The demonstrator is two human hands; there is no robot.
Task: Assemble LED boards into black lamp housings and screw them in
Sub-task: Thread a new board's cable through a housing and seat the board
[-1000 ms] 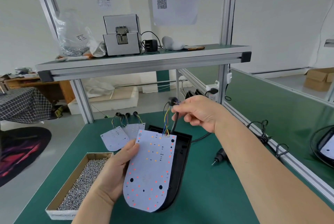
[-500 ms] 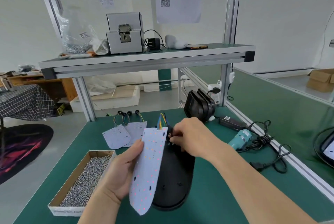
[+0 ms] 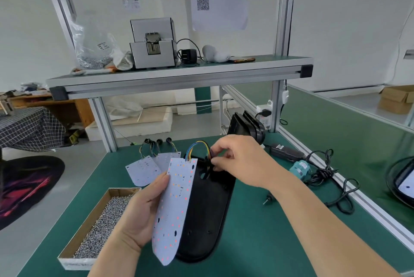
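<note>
A white LED board [image 3: 175,205] dotted with red and orange LEDs stands tilted on its edge, held by my left hand [image 3: 141,211] along its left side. Beside it on the green table [image 3: 257,238] lies a black lamp housing [image 3: 207,211], open side up. Coloured wires [image 3: 199,148] arch from the board's top edge to the housing's far end. My right hand [image 3: 242,160] pinches the wire end there, at a hole in the housing.
A cardboard box of screws [image 3: 100,225] sits at the left. Spare LED boards [image 3: 147,168] with leads lie behind it. Stacked black housings [image 3: 245,125] stand at the back. A teal electric screwdriver [image 3: 300,169], its power adapter and black cables lie right. A loose bit [image 3: 267,199] rests nearby.
The board has swung from lying flat over the housing to standing on edge. My right hand has come down from holding the lead high to the housing's far end.
</note>
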